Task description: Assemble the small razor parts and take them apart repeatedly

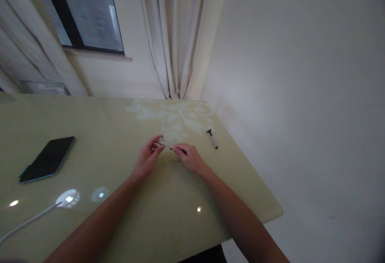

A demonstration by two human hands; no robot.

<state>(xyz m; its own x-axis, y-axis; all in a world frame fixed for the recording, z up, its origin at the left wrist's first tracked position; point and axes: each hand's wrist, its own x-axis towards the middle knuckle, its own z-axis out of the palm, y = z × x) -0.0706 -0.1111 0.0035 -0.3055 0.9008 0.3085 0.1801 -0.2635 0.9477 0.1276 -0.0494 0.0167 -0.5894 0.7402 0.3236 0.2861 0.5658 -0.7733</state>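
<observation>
Your left hand and right hand pinch a small pale item between them over the table. Your right fingers cover its near end; the greenish bit at your left fingertips is too small to identify. The razor lies in full view to the right; the white cable runs out of frame.

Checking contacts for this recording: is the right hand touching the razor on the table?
Apart. The head view shows a strip of tabletop between the right hand and the razor.
</observation>
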